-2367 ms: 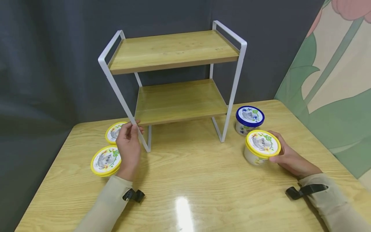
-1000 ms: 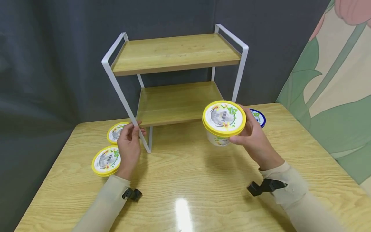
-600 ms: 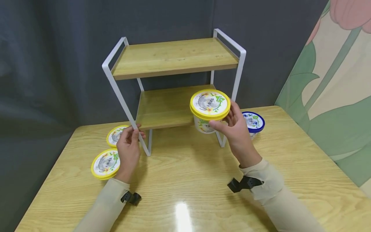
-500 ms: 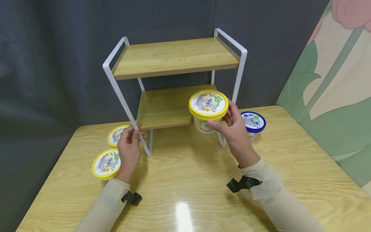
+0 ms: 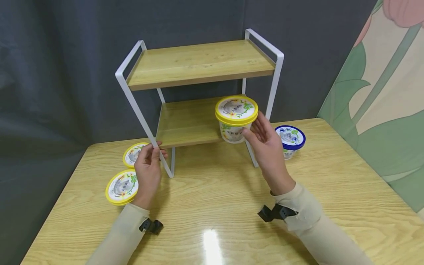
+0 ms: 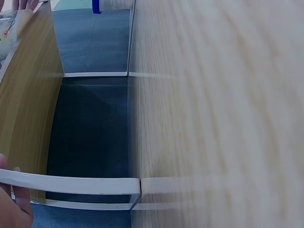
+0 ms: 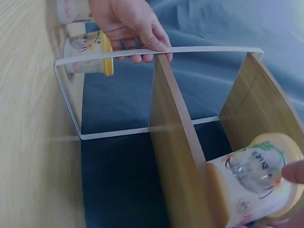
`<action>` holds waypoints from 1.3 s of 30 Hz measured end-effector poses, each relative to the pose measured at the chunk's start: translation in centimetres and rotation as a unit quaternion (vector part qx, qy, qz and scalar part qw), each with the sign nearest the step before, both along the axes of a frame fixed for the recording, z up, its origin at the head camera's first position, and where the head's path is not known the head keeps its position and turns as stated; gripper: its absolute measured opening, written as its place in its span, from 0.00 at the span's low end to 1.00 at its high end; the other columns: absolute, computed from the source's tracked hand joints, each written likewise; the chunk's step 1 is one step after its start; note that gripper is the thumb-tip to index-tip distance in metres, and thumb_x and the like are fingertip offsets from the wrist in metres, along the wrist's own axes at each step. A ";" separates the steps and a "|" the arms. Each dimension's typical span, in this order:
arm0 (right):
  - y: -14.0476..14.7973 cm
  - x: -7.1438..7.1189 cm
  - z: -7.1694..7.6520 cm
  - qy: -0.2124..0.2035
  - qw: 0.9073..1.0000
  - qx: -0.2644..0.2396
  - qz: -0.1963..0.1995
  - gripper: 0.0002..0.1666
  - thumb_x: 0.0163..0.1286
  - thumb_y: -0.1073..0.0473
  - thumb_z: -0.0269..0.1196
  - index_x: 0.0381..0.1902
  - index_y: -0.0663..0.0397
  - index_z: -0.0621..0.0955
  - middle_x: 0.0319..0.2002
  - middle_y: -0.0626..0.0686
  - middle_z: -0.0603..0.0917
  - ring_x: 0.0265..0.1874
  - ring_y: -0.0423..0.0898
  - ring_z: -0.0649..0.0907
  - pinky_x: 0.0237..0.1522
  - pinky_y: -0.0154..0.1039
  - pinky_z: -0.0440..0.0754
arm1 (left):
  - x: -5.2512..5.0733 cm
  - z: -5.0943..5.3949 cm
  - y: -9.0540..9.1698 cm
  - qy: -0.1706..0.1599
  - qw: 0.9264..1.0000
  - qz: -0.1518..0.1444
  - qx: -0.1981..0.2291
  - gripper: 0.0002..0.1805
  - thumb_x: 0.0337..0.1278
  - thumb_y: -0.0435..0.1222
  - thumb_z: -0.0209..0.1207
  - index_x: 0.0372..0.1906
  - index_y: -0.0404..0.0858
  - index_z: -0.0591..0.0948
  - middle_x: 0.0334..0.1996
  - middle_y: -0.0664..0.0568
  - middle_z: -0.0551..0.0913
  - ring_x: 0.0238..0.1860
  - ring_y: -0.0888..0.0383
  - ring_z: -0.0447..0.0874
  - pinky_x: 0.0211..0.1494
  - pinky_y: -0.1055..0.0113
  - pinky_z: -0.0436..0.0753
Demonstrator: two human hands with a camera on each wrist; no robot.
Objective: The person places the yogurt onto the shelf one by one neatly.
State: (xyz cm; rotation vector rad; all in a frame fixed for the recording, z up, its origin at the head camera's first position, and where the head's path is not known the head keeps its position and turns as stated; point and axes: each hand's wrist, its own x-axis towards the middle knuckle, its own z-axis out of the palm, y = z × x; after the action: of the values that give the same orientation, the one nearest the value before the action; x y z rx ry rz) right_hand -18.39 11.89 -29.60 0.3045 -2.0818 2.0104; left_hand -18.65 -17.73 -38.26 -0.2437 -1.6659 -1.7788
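Right grip [image 5: 269,154]: held one yellow-lidded tub [image 5: 236,117], upright, at right front of the lower shelf [image 5: 188,125]; contact unclear. Left grip [image 5: 148,169]: pinched the white rack frame [image 5: 137,110]. Surface [image 5: 198,206]: two more yellow-lidded tubs [image 5: 122,187] left, blue-lidded tub [image 5: 290,138] right.

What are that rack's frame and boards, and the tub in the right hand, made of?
Frame: probably painted metal, smooth white, from its slim, round-cornered bars.
Boards: wood or wood-look laminate, faintly satin; grain and knot-like marks show.
Tub: likely smooth printed plastic, given its crisp overhanging yellow rim, though coated card is possible.
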 end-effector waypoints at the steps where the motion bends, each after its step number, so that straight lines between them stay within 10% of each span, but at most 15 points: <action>1: 0.0 0.2 0.1 0.007 1.000 0.017 -0.014 0.40 0.74 0.53 0.60 0.78 0.48 0.58 0.76 0.49 0.64 0.74 0.44 0.66 0.76 0.44 0.63 | 0.0 0.0 0.0 0.001 1.000 -0.001 0.002 0.17 0.72 0.31 0.52 0.51 0.16 0.74 0.33 0.55 0.84 0.32 0.67 0.85 0.42 0.76 0.85; 7: 0.3 1.7 1.1 0.132 0.978 0.127 -0.098 0.33 0.73 0.61 0.56 0.74 0.50 0.64 0.69 0.52 0.70 0.64 0.46 0.75 0.60 0.36 0.72 | 0.0 -0.2 -0.1 -0.002 1.000 -0.007 0.008 0.17 0.72 0.31 0.53 0.51 0.16 0.75 0.33 0.54 0.84 0.33 0.66 0.85 0.42 0.75 0.85; 15: 1.2 2.3 1.6 0.351 0.862 0.353 -0.092 0.21 0.67 0.61 0.59 0.58 0.56 0.80 0.55 0.61 0.78 0.53 0.58 0.76 0.52 0.51 0.73 | 0.0 0.0 -0.2 -0.008 1.000 -0.009 0.008 0.17 0.71 0.32 0.54 0.51 0.19 0.76 0.33 0.51 0.84 0.34 0.65 0.85 0.43 0.74 0.85; 18: 0.9 2.2 1.3 0.367 0.840 0.391 -0.083 0.22 0.67 0.60 0.58 0.60 0.51 0.80 0.55 0.62 0.76 0.51 0.58 0.75 0.50 0.51 0.73 | 0.0 0.0 -0.3 -0.003 1.000 -0.009 0.009 0.17 0.71 0.32 0.54 0.51 0.19 0.76 0.32 0.51 0.84 0.33 0.66 0.85 0.42 0.75 0.85; 39: 1.6 1.2 0.6 0.340 0.844 0.405 -0.088 0.29 0.69 0.61 0.59 0.68 0.56 0.73 0.60 0.64 0.74 0.57 0.58 0.75 0.56 0.53 0.73 | 0.0 -0.2 -0.2 -0.002 1.000 -0.009 0.004 0.17 0.72 0.31 0.52 0.52 0.16 0.74 0.32 0.55 0.84 0.33 0.65 0.85 0.42 0.75 0.85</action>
State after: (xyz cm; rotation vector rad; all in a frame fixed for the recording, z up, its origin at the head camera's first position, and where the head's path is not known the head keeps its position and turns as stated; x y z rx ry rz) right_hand -17.22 13.53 -29.00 0.7885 -2.1885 0.6346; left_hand -18.70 -17.91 -38.43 -0.2523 -1.6638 -1.8001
